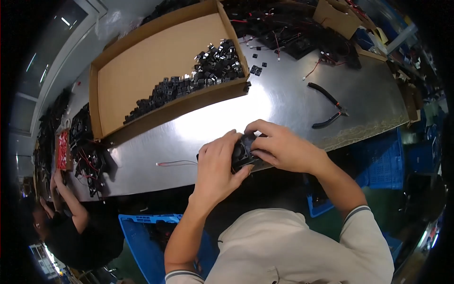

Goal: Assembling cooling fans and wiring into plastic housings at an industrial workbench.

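Note:
Near the front edge of the metal table, a small square black cooling fan (240,150) is held between my two hands. My left hand (215,158) wraps round its left side, fingers over the far edge and thumb along the near edge. On the right side, my right hand (283,146) has its fingers bent and closed against the fan's frame. Whether a smaller piece sits under those fingertips is hidden. From beneath my left hand a thin cable (178,163) with a white plug runs out to the left across the tabletop.
A shallow cardboard box (142,45) with many small black parts (175,89) stands beyond my hands. Cutting pliers (330,97) lie open at right. Black fans with wires (293,40) are heaped behind. Blue crates (137,236) stand below the edge. At left, another person's arm (73,203) reaches in.

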{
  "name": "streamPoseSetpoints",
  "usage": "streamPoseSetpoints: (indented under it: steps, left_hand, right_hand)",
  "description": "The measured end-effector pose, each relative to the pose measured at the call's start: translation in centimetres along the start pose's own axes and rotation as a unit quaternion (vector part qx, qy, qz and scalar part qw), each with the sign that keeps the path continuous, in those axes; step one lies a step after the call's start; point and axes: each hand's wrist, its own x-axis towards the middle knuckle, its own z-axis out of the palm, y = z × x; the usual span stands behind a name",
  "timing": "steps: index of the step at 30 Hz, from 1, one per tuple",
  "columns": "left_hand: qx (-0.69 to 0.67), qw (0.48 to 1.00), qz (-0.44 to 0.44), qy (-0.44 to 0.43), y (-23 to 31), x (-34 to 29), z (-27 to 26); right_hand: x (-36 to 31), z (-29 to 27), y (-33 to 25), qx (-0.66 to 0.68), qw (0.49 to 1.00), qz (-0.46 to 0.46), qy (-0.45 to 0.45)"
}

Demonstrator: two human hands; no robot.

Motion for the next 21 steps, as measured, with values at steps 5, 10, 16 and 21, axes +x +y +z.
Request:
streamPoseSetpoints:
  steps: [5, 10, 16, 21]
  left_hand:
    - [0.102, 0.993, -0.006, 0.058, 0.5, -1.1, 0.9]
    - [0.156, 0.981, -0.05, 0.105, 1.7, -1.7, 1.7]
    - [0.12, 0.987, -0.046, 0.094, 0.9, -1.1, 1.1]
    - [0.15, 0.988, -0.005, 0.047, 0.4, 0.0, -0.1]
  right_hand:
    - [0.9, -0.8, -0.9, -0.008, 0.998, 0.05, -0.047]
    - [0.7, -0.8, -1.1, -0.03, 0.998, 0.046, -0.041]
    - [0.1, -0.1, -1.1, -0.114, 0.992, 0.035, -0.027]
    - [0.2, 0.2, -0.9, -0.139, 0.99, 0.025, -0.003]
